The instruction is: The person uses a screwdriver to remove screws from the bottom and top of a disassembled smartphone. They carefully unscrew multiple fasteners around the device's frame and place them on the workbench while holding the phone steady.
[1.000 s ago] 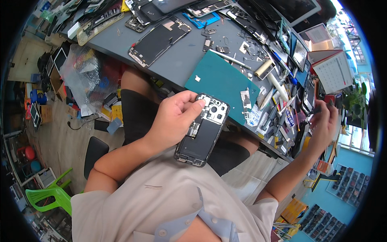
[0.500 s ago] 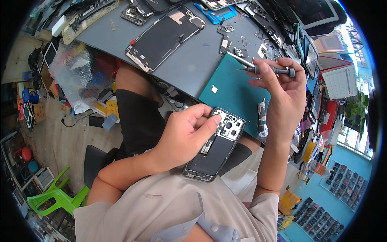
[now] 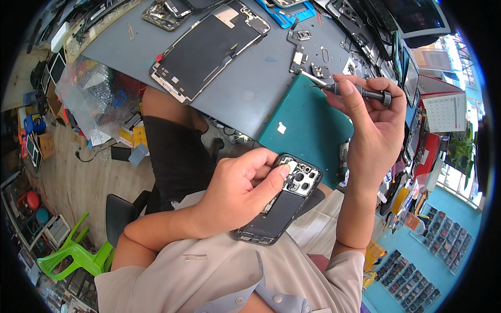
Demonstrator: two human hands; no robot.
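Note:
My left hand grips an opened smartphone by its upper left edge, thumb pressed over the inner parts next to the camera openings. The phone lies tilted close to my shirt, its battery and bare internals facing up. My right hand is raised over the green mat and holds a dark precision screwdriver between thumb and fingers, its thin tip pointing left. A small white piece lies on the mat. Below the right hand, a small phone part sits at the mat's edge, partly hidden.
A detached phone screen lies face down on the grey table. Small loose parts, a blue holder and several phone frames crowd the far side. At left are bubble wrap and a green chair.
The view has shifted slightly, and the phone and both hands sit a little lower in it. The right hand, with the screwdriver, is also slightly further right. Both grips are unchanged.

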